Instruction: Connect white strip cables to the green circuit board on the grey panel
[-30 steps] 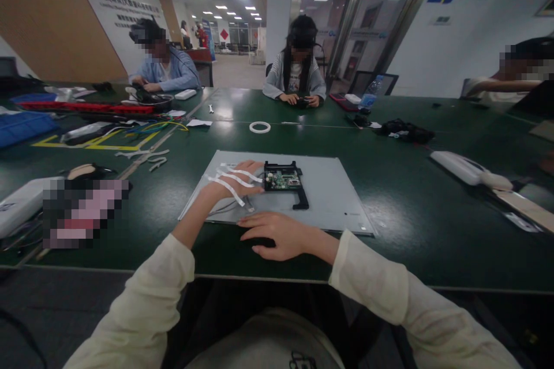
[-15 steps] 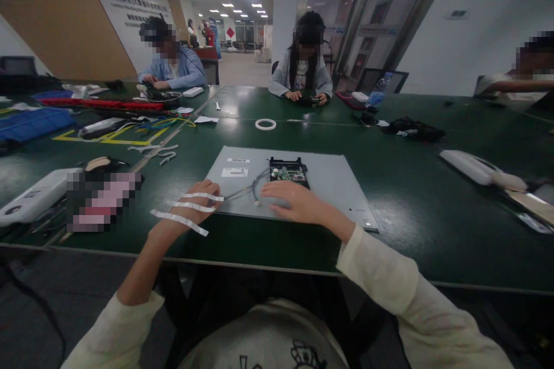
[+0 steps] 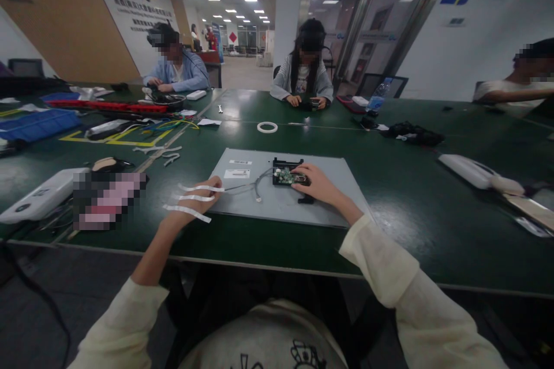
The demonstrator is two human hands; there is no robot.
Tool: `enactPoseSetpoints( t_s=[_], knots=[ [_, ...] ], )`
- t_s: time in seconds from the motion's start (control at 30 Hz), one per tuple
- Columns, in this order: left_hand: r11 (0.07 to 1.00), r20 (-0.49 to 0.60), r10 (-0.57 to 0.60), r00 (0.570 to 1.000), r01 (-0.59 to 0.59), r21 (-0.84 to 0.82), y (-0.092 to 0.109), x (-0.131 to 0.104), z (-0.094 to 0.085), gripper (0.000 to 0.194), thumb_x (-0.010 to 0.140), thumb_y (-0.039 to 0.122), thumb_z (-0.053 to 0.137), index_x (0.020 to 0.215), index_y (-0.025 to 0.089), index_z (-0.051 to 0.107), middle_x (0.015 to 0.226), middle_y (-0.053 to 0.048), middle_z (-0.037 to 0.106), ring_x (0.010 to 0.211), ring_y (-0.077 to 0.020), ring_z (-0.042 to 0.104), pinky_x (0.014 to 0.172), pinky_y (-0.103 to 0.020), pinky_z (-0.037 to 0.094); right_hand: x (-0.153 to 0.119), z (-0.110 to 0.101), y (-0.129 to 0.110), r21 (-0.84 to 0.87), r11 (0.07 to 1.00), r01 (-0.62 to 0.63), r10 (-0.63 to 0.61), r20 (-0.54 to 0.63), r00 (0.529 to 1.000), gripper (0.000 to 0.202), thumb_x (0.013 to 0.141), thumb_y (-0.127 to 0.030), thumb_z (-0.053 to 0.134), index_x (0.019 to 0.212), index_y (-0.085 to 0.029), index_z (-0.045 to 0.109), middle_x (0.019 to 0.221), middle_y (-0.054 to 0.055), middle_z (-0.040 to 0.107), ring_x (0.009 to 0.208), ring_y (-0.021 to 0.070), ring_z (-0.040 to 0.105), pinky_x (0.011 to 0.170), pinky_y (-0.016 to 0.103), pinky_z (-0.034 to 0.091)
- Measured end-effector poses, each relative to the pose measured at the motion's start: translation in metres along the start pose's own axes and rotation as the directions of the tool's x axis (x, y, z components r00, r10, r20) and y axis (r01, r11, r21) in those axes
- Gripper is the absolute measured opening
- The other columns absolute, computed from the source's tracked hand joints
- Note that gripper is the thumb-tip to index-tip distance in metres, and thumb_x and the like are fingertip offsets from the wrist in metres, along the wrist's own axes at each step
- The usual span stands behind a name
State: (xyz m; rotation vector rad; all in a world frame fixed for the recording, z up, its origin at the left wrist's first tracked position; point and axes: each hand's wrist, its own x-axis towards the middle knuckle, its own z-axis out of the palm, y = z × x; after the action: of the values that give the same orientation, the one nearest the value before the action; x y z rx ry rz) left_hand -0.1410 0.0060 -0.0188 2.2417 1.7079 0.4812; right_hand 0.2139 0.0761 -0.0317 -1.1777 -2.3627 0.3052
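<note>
A flat grey panel [image 3: 329,207] lies on the green table in front of me. On it sits a green circuit board [image 3: 283,175] in a black frame [image 3: 305,199], with thin grey cables [image 3: 255,183] running left from it. My right hand [image 3: 314,181] has its fingers closed on the board's right side. My left hand [image 3: 199,199] is at the panel's left edge, its fingers closed round the cable end. Three strips of white tape [image 3: 190,209] are stuck across the back of that hand.
A white tape roll [image 3: 267,127] lies beyond the panel. To the left are a white device [image 3: 41,196], a pink item [image 3: 113,199] and a blue tray [image 3: 38,125]; to the right, a white device [image 3: 465,171]. Several people sit around the table.
My right hand has moved up and right from the loose cables onto the circuit board, which shows more fully. My left hand stays at the cable end, slightly higher.
</note>
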Motion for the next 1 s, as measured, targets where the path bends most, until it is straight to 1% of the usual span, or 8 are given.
enactPoseSetpoints(
  t_s=[0.1, 0.2, 0.27, 0.33, 0.47, 0.67, 0.83, 1.0],
  knots=[
    [0.998, -0.033, -0.009, 0.999, 0.007, -0.063, -0.006, 0.001, 0.006, 0.021, 0.083, 0.039, 0.039, 0.091, 0.023, 0.050, 0.086, -0.001, 0.059, 0.081, -0.0190, 0.057, 0.073, -0.030, 0.045, -0.001, -0.001, -0.001, 0.017, 1.000, -0.008, 0.008, 0.003, 1.000, 0.044, 0.078, -0.045, 0.057, 0.114, -0.018, 0.058, 0.118, 0.009, 0.050, 0.110, 0.0215, 0.047, 0.097, 0.037, 0.036],
    [0.998, -0.088, 0.020, 0.996, -0.026, -0.066, -0.011, -0.001, 0.012, 0.031, 0.082, 0.041, 0.041, 0.103, 0.020, 0.052, 0.104, -0.006, 0.059, 0.101, -0.0216, 0.055, 0.088, -0.035, 0.043, -0.002, 0.000, -0.001, 0.029, 0.999, -0.023, 0.023, 0.003, 1.000, 0.044, 0.079, -0.045, 0.056, 0.114, -0.019, 0.058, 0.119, 0.009, 0.049, 0.110, 0.0212, 0.047, 0.097, 0.036, 0.036],
    [0.997, -0.105, 0.065, 0.992, -0.067, -0.022, -0.012, -0.003, 0.014, 0.041, 0.083, 0.041, 0.042, 0.116, 0.018, 0.049, 0.120, -0.009, 0.054, 0.115, -0.0236, 0.048, 0.097, -0.039, 0.038, -0.002, 0.002, -0.001, 0.029, 0.999, -0.030, 0.031, -0.012, 0.999, 0.043, 0.079, -0.045, 0.055, 0.114, -0.019, 0.058, 0.120, 0.009, 0.048, 0.111, 0.0216, 0.046, 0.098, 0.037, 0.036],
    [0.993, -0.067, 0.117, 0.991, -0.115, 0.022, -0.012, -0.006, 0.015, 0.048, 0.084, 0.040, 0.042, 0.127, 0.019, 0.042, 0.132, -0.010, 0.047, 0.123, -0.0245, 0.042, 0.102, -0.041, 0.034, -0.003, 0.004, 0.000, 0.028, 0.999, -0.033, 0.034, -0.033, 0.999, 0.043, 0.080, -0.045, 0.055, 0.114, -0.019, 0.058, 0.122, 0.009, 0.048, 0.113, 0.0223, 0.045, 0.099, 0.038, 0.035],
    [0.979, 0.009, 0.167, 0.986, -0.167, 0.116, -0.007, -0.012, 0.013, 0.050, 0.087, 0.036, 0.036, 0.134, 0.021, 0.036, 0.140, -0.008, 0.040, 0.128, -0.0235, 0.038, 0.104, -0.042, 0.032, -0.003, 0.009, 0.003, 0.048, 0.998, -0.037, 0.040, -0.061, 0.997, 0.043, 0.079, -0.045, 0.056, 0.113, -0.020, 0.059, 0.122, 0.009, 0.049, 0.115, 0.0236, 0.045, 0.100, 0.039, 0.034],
    [0.969, -0.007, 0.173, 0.985, -0.169, 0.183, -0.005, -0.023, 0.015, 0.053, 0.088, 0.039, 0.031, 0.135, 0.015, 0.037, 0.141, -0.009, 0.039, 0.129, -0.0231, 0.037, 0.106, -0.039, 0.032, -0.006, 0.011, -0.001, 0.078, 0.996, -0.045, 0.049, -0.054, 0.997, 0.043, 0.078, -0.046, 0.058, 0.113, -0.021, 0.059, 0.122, 0.009, 0.049, 0.115, 0.0245, 0.044, 0.100, 0.040, 0.034],
    [0.989, -0.027, 0.125, 0.992, -0.123, 0.082, -0.008, -0.030, 0.017, 0.056, 0.086, 0.042, 0.035, 0.136, 0.018, 0.034, 0.142, -0.008, 0.038, 0.130, -0.0238, 0.035, 0.108, -0.042, 0.029, -0.007, 0.011, -0.006, 0.096, 0.994, -0.053, 0.057, -0.047, 0.997, 0.043, 0.077, -0.047, 0.059, 0.112, -0.021, 0.059, 0.119, 0.009, 0.049, 0.112, 0.0237, 0.045, 0.098, 0.039, 0.036],
    [0.997, -0.047, -0.032, 0.998, 0.029, -0.074, -0.011, -0.025, 0.014, 0.060, 0.085, 0.051, 0.034, 0.135, 0.018, 0.036, 0.142, -0.007, 0.037, 0.129, -0.0228, 0.037, 0.107, -0.038, 0.031, -0.007, 0.011, -0.006, 0.103, 0.992, -0.068, 0.073, -0.044, 0.996, 0.044, 0.076, -0.048, 0.060, 0.110, -0.019, 0.059, 0.114, 0.009, 0.049, 0.106, 0.0221, 0.048, 0.094, 0.038, 0.038]
  ],
)
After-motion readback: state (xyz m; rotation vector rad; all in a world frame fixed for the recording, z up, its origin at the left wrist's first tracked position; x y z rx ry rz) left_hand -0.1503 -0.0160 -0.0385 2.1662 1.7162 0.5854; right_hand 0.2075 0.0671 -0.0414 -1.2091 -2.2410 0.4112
